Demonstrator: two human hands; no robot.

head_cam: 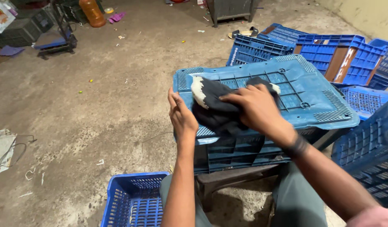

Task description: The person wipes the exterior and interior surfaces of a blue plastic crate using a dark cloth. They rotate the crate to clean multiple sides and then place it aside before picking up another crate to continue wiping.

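Note:
A blue plastic crate [303,90] lies upside down in front of me, its ribbed bottom facing up. My right hand [255,107] presses a dark cloth [213,113] with a white edge against that bottom, near the left side. My left hand [182,117] grips the crate's left rim, fingers curled over the edge. The crate rests on a dark stool or stand that is mostly hidden beneath it, between my knees.
Several more blue crates [332,52] are piled at the right and back right. Another blue crate [133,199] stands on the concrete floor at the bottom left. An orange bottle [92,12], a weighing scale [53,42] and sandals [243,32] lie farther back.

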